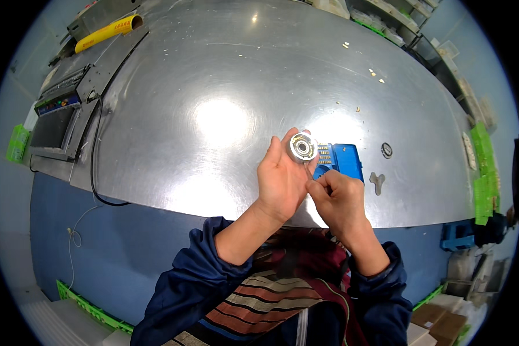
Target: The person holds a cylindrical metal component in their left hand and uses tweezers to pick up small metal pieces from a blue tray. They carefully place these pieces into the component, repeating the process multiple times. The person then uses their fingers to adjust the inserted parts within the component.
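Observation:
My left hand (281,183) is turned palm up, with a round silvery metal part (302,147) resting in its fingers. The part has concentric rings and a hole in its centre. A thin metal tool (308,170) sits pinched in my right hand (340,202), its tip close to the lower rim of the part; its exact kind is too small to make out. Partly behind both hands stands an opened blue case (348,160) with rows of small brass-coloured pieces. Right of it lie a dark-edged metal ring (387,150) and a flat three-lobed metal piece (378,183).
All this is on a wide steel table (173,109). A machine with a control panel (57,118) and black cable (93,155) occupies the left end, near a yellow tube (109,33). Pale crumbs (373,72) dot the far right. Green crates (483,173) line the right edge.

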The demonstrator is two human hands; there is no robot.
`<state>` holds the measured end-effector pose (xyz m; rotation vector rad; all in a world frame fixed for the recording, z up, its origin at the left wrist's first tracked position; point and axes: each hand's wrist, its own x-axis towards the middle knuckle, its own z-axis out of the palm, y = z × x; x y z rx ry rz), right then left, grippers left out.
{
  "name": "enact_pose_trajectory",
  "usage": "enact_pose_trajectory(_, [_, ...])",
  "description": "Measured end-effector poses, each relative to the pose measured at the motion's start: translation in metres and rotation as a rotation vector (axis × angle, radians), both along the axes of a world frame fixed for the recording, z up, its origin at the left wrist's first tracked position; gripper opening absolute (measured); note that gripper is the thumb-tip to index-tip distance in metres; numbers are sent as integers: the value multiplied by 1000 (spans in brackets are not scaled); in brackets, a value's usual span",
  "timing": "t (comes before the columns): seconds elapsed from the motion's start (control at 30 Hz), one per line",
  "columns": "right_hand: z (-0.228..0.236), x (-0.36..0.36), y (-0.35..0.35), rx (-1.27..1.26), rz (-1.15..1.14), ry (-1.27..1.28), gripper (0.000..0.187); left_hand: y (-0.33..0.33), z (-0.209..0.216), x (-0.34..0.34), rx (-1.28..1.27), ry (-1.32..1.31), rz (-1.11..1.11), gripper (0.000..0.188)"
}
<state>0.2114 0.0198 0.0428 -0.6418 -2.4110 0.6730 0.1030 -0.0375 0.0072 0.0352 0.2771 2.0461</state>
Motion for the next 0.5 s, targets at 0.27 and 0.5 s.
enact_pose_trajectory(0.27, [2, 1, -3, 27, 0, 8, 21, 0, -1, -1, 5, -20, 3, 58])
enact_pose_trajectory(0.5, [6, 8, 4, -36, -32, 32, 19, 2, -7, -5, 29, -106, 10, 52])
